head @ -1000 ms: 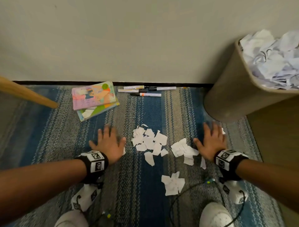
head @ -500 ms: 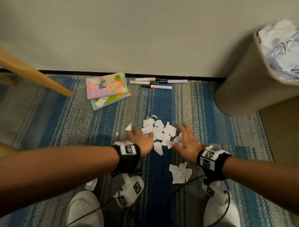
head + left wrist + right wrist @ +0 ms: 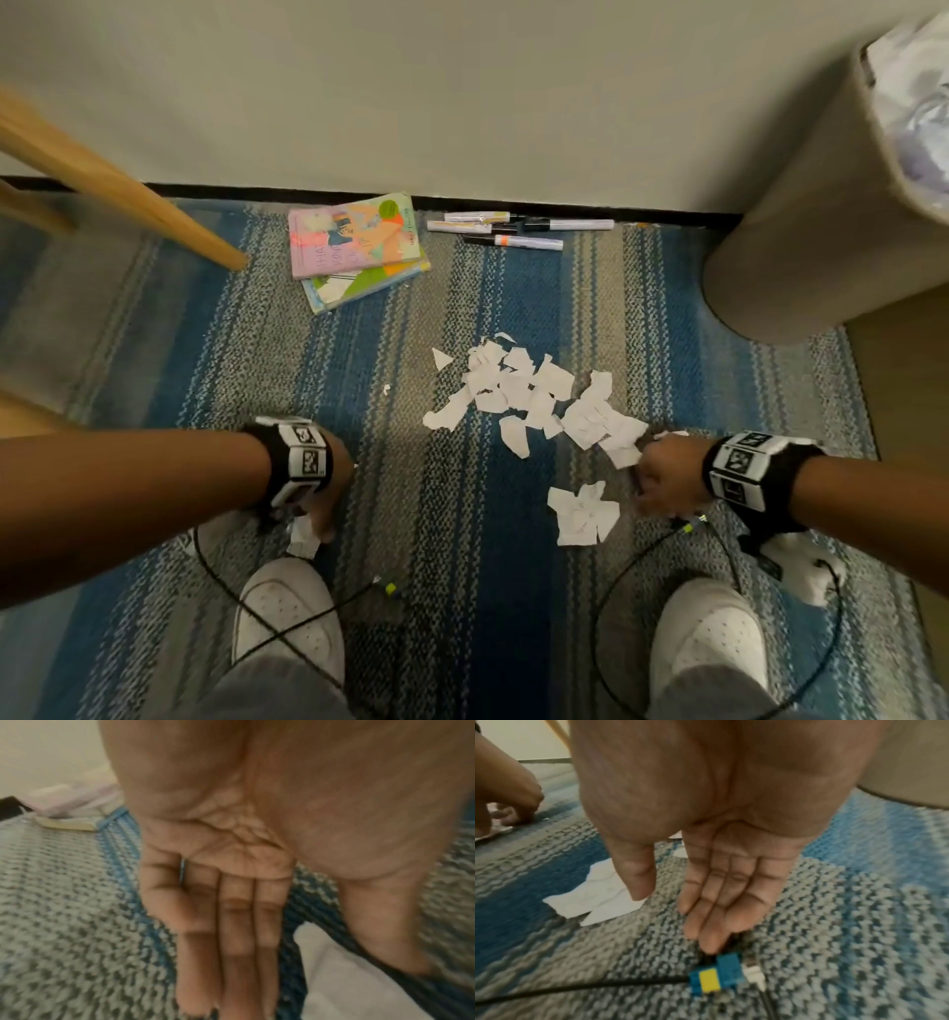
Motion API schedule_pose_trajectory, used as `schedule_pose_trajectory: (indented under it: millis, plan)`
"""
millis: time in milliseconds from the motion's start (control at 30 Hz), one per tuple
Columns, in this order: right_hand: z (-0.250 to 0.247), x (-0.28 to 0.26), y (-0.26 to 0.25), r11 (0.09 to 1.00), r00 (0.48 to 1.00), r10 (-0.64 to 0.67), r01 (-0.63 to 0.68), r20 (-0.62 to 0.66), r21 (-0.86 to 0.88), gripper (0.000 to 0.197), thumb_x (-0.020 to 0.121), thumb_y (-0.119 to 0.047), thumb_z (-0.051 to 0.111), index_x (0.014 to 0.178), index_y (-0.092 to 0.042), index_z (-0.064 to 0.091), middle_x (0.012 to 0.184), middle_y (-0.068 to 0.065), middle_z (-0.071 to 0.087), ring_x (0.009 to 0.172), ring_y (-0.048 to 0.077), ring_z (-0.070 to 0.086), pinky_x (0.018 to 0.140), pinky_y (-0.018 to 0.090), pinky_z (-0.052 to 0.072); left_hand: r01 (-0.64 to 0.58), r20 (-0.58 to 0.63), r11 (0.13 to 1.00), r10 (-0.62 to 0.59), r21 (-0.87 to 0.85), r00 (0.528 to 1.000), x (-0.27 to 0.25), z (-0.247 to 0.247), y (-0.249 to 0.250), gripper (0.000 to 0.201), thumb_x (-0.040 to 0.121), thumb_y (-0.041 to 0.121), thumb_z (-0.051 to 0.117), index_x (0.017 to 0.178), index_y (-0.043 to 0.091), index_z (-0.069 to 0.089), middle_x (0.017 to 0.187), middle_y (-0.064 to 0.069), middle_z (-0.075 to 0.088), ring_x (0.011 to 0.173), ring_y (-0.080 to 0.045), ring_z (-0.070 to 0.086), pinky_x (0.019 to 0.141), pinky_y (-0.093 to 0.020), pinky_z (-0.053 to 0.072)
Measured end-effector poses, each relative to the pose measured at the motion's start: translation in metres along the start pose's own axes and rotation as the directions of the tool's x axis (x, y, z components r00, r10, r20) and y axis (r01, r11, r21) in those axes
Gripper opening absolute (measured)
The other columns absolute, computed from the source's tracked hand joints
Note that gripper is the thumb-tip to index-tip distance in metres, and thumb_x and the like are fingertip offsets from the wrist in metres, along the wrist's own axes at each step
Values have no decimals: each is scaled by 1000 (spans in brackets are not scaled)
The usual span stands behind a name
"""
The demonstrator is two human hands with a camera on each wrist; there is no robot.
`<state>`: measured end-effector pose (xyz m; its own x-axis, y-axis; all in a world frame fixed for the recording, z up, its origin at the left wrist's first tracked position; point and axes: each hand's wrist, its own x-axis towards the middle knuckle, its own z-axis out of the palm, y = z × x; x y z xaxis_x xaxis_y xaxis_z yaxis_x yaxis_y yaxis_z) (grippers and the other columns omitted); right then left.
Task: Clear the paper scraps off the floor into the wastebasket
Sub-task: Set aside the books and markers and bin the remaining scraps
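Observation:
White paper scraps (image 3: 529,395) lie heaped together on the striped blue-grey rug, with a smaller cluster (image 3: 583,514) nearer my feet. My left hand (image 3: 321,506) is low at the left, fingers (image 3: 239,943) straight and pointing back toward me, beside a single scrap (image 3: 303,539) that also shows in the left wrist view (image 3: 347,973). My right hand (image 3: 662,483) hovers at the heap's right edge, its fingers (image 3: 721,902) straight and holding nothing; the small cluster (image 3: 595,898) lies just past its thumb. The tan wastebasket (image 3: 821,205) stands far right, full of crumpled paper.
Two books (image 3: 359,246) and several markers (image 3: 518,231) lie by the wall. A wooden furniture leg (image 3: 128,195) slants in at the left. Black cables (image 3: 642,565) with a blue-yellow connector (image 3: 713,977) trail by my white shoes (image 3: 287,616). Bare wood floor borders the rug at the right.
Both hands swept the scraps inward into one heap, then drew back from it toward my feet, the left to a lone scrap, the right to the heap's near right edge.

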<state>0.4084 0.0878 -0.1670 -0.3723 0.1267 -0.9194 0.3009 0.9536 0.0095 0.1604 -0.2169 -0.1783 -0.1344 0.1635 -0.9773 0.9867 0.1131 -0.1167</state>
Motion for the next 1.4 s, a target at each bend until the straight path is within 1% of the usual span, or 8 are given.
schedule_pose_trajectory:
  millis: [300, 500, 633, 733, 900, 1067, 1300, 1400]
  plan:
    - [-9, 23, -5, 793, 918, -62, 284, -393, 539, 12, 85, -21, 70, 95, -27, 67, 89, -8, 69, 80, 10, 66, 76, 22, 52, -35, -308, 999, 22, -38, 951, 7, -25, 11, 31, 85, 36, 57, 102, 12, 68, 101, -6, 70, 97, -28, 67, 81, -34, 55]
    - [3, 18, -32, 753, 910, -405, 278, 88, 596, 26, 92, -3, 52, 95, -23, 68, 96, 5, 71, 86, 22, 69, 82, 37, 57, -227, -695, 928, -46, -296, 718, 11, -70, 9, 36, 96, 53, 36, 90, 23, 55, 99, -3, 62, 93, -25, 60, 78, -36, 49]
    - [10, 23, -40, 727, 896, -392, 440, -207, 527, 43, 91, -9, 60, 130, -25, 57, 118, -9, 67, 107, 5, 63, 97, 19, 47, -219, -833, 940, -106, -262, 542, 14, -68, 26, 72, 84, 70, 43, 138, 23, 31, 135, -4, 37, 122, -25, 42, 98, -43, 41]
    - [0, 21, -32, 594, 827, -288, 549, -482, 587, 45, 88, -3, 62, 128, -23, 60, 123, -11, 64, 112, 0, 60, 99, 14, 44, -181, -800, 957, -78, -228, 595, 21, -58, 27, 124, 61, 89, 46, 151, 25, -10, 159, -5, -3, 146, -27, 6, 116, -52, 15]
    - [5, 12, -3, 811, 722, 102, 337, -684, 477, 44, 82, -31, 65, 124, -25, 53, 124, 1, 47, 115, 19, 45, 98, 29, 37, -109, -748, 921, -230, -374, 622, 46, -33, 8, 130, 59, 97, 28, 145, 17, -28, 153, -9, -34, 142, -29, -27, 115, -56, -9]
    - [38, 12, 1, 619, 740, 617, -247, -267, 746, 117, 72, -67, 67, 153, -13, 4, 159, 16, -8, 146, 43, 2, 118, 51, 15, -129, -674, 850, -302, -511, 675, 54, -37, 19, 125, 61, 97, 9, 146, 12, -24, 152, -12, -33, 141, -32, -28, 114, -54, -12]
    - [-1, 29, -65, 540, 826, 511, -92, -238, 837, 122, 78, -71, 58, 152, -8, -13, 157, 20, -24, 145, 40, -19, 119, 52, -1, -355, -669, 739, -170, -573, 724, 49, -124, 78, 112, 84, 67, 47, 146, 12, -28, 156, -12, -27, 144, -29, -24, 119, -46, -6]
    - [-19, 34, -64, 597, 844, 295, 203, -448, 776, 117, 82, -61, 62, 152, -10, -17, 159, 10, -23, 148, 25, -16, 120, 35, -1, -555, -793, 649, -128, -521, 595, 35, -130, 66, 102, 83, 45, 60, 152, 15, -9, 160, -9, 6, 147, -26, 13, 118, -37, 15]
